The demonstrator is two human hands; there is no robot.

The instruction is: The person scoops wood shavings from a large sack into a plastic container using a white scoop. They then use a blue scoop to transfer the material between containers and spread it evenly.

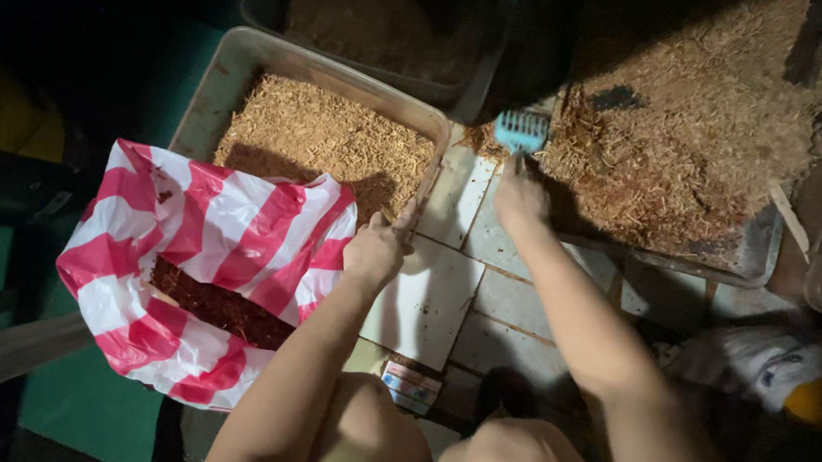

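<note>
Fingers (402,222) of your left hand (376,253) pinch open the red-and-white striped plastic bag (201,271), already part-filled with dark shreds, against the grey tray (204,101)'s near edge, while your right hand (519,199) grips the small blue plastic rake (522,129) over the still-heaped brown shavings (682,127).

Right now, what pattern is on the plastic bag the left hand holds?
Red and white stripes on the plastic bag, clearest in the head view.
</note>
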